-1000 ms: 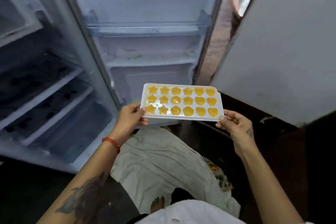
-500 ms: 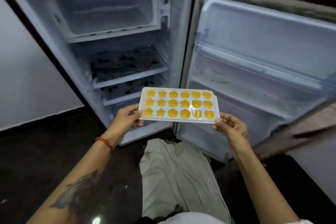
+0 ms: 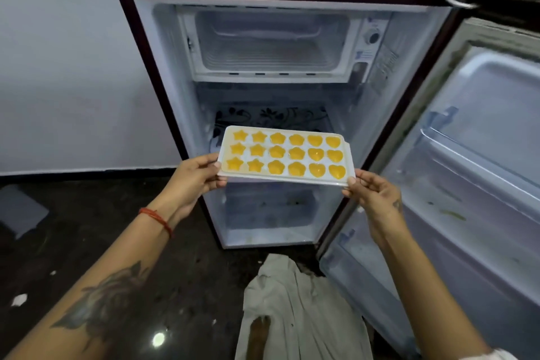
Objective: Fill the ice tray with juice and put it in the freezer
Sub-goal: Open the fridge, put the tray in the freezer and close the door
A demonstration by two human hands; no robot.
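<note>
Fingers (image 3: 214, 166) gripping one tray (image 3: 285, 181), eighteen filled moulds

Dim, soft indoor light; glare spot on dark floor (image 3: 158, 339); edges bowed, slightly blurred.

The white ice tray (image 3: 285, 157) is held level before the open fridge; orange juice (image 3: 277, 166) fills its star, flower and heart moulds. The freezer (image 3: 270, 44) compartment sits above it.

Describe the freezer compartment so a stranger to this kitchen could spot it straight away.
Start at the small maroon fridge standing against the pale wall with its door swung open to the right. Look at the very top of its white interior: the freezer compartment is the boxed-in cavity beside the thermostat dial. Unlike the floral-patterned shelf below, it is an enclosed box with a ribbed floor.
</note>
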